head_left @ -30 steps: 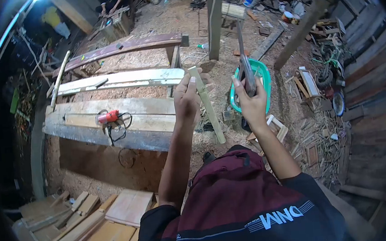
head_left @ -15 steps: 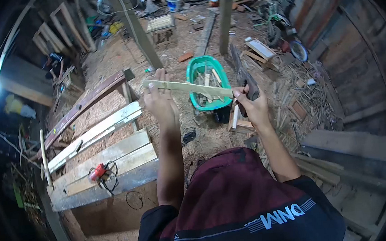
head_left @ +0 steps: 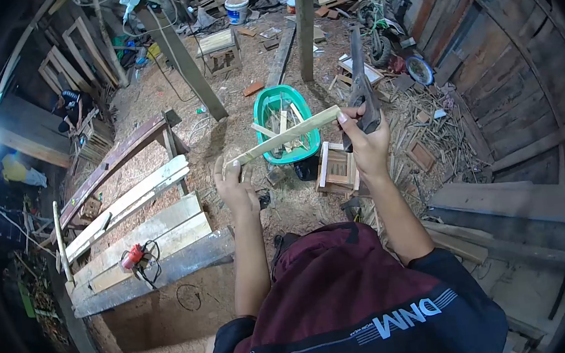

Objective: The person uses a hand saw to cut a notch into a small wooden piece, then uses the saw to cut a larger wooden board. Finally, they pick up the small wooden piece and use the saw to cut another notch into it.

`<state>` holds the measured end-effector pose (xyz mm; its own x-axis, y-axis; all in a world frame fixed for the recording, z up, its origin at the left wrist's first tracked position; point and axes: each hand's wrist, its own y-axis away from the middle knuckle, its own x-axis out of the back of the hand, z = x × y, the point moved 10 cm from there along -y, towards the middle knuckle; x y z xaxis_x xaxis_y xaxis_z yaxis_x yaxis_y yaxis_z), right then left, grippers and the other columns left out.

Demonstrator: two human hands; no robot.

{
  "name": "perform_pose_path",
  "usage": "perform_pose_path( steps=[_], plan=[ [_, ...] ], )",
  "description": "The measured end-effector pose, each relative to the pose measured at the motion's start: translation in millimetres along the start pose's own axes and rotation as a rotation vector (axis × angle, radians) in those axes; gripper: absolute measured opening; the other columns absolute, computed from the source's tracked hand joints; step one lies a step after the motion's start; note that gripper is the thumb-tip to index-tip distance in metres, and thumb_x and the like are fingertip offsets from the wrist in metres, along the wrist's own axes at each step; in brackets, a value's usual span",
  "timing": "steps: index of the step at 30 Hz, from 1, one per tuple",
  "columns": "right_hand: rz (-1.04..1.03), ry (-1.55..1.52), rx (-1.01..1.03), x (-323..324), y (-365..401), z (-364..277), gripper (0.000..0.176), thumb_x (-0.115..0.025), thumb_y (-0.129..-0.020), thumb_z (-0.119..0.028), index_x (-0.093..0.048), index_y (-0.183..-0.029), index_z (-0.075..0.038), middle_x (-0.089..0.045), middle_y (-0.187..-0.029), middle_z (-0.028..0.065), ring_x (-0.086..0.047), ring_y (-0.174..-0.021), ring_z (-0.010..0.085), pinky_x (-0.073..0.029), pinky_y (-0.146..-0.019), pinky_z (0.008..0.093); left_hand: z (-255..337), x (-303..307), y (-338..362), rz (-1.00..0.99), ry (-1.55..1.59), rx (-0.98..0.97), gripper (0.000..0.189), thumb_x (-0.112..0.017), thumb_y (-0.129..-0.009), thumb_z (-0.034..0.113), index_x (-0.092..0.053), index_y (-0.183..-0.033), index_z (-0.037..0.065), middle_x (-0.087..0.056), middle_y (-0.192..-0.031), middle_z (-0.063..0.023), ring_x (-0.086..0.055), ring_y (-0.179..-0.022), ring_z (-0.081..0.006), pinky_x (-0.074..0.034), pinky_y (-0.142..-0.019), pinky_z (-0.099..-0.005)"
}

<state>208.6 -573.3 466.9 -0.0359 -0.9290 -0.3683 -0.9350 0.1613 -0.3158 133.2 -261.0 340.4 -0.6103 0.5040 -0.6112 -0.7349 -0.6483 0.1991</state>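
A thin, pale wooden strip (head_left: 284, 137) slants between my two hands, its right end higher in view. My left hand (head_left: 237, 195) supports the lower left end, thumb against the wood and the other fingers spread around it. The right end is pinched in my right hand (head_left: 370, 143). That same hand also grips a long dark tool (head_left: 358, 69), whose narrow end points away from me; its exact kind is unclear. Beyond the strip, a green plastic tub (head_left: 311, 107) holds several wood offcuts, and the strip overlaps its near part in this view.
To the left, a red power tool (head_left: 132, 257) with a dark cord lies on a plank bench (head_left: 190, 268). A small wooden frame (head_left: 337, 170) stands near the tub. Posts (head_left: 306, 30) rise ahead. Scrap wood litters the right side; another person (head_left: 75, 107) crouches far left.
The strip has swung from sloping down rightward to sloping up rightward. My left hand has lowered, and the dark tool has turned more upright in my right hand. The camera view has shifted slightly.
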Motion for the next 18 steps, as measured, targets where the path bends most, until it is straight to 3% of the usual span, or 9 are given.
perform_pose_path(
  steps=[4,5,8,9,12,15,18],
  plan=[
    [-0.115,-0.001,0.007,-34,-2,-16,0.023,-0.069,-0.088,0.004,-0.05,-0.101,-0.001,-0.068,-0.096,0.0124,-0.067,-0.083,0.0141,-0.055,-0.075,0.0277,19,2,18,-0.18,-0.844,-0.216,0.033,-0.058,-0.096,0.01,-0.059,-0.128,0.004,-0.053,-0.132,-0.016,-0.06,-0.102,-0.0224,-0.054,-0.084,-0.0406],
    [-0.152,-0.029,-0.005,-45,-2,-17,0.023,-0.069,-0.088,0.004,-0.05,-0.101,-0.001,-0.068,-0.096,0.0124,-0.067,-0.083,0.0137,-0.055,-0.076,0.0273,29,-2,23,-0.192,-1.013,-0.395,0.032,-0.062,-0.093,0.014,-0.064,-0.124,0.006,-0.049,-0.139,-0.0218,-0.058,-0.115,-0.0319,-0.048,-0.096,-0.047],
    [-0.212,0.013,0.031,-70,-6,-14,0.024,-0.069,-0.088,0.004,-0.05,-0.101,-0.001,-0.068,-0.094,0.0117,-0.067,-0.081,0.0131,-0.055,-0.075,0.0269,73,-33,67,-0.031,-1.569,-0.871,0.035,-0.065,-0.091,0.016,-0.063,-0.126,0.009,-0.048,-0.14,-0.0265,-0.048,-0.13,-0.0403,-0.038,-0.107,-0.049],
    [-0.239,-0.028,0.009,-82,-5,-12,0.024,-0.07,-0.088,0.003,-0.05,-0.101,-0.001,-0.068,-0.093,0.0107,-0.067,-0.08,0.0131,-0.055,-0.074,0.0267,88,-46,80,-0.038,-1.622,-0.898,0.038,-0.067,-0.09,0.019,-0.063,-0.125,0.006,-0.046,-0.144,-0.0269,-0.039,-0.138,-0.0429,-0.032,-0.112,-0.0473],
    [-0.346,-0.091,-0.061,-121,6,-6,0.026,-0.071,-0.087,0.002,-0.05,-0.103,-0.001,-0.068,-0.092,0.0102,-0.067,-0.079,0.0127,-0.056,-0.072,0.0268,107,-62,84,-0.307,-1.116,-0.802,0.039,-0.065,-0.092,0.018,-0.061,-0.127,0.003,-0.05,-0.14,-0.0256,-0.045,-0.134,-0.0412,-0.038,-0.108,-0.0445],
    [-0.439,-0.129,-0.111,-160,19,15,0.025,-0.072,-0.087,0.002,-0.052,-0.102,-0.001,-0.068,-0.092,0.0086,-0.067,-0.078,0.0112,-0.056,-0.07,0.0252,108,-69,74,-0.504,-0.856,-0.579,0.039,-0.061,-0.095,0.012,-0.058,-0.131,0.0,-0.06,-0.129,-0.0237,-0.06,-0.116,-0.0343,-0.047,-0.096,-0.0367],
    [-0.512,-0.09,-0.157,-200,31,28,0.025,-0.074,-0.085,0.002,-0.055,-0.102,-0.001,-0.068,-0.095,0.0074,-0.066,-0.08,0.0098,-0.055,-0.072,0.0238,103,-33,39,-0.403,-0.728,-0.309,0.039,-0.059,-0.095,0.005,-0.059,-0.134,0.002,-0.067,-0.11,-0.0183,-0.065,-0.092,-0.0238,-0.05,-0.081,-0.0296]
  ],
)
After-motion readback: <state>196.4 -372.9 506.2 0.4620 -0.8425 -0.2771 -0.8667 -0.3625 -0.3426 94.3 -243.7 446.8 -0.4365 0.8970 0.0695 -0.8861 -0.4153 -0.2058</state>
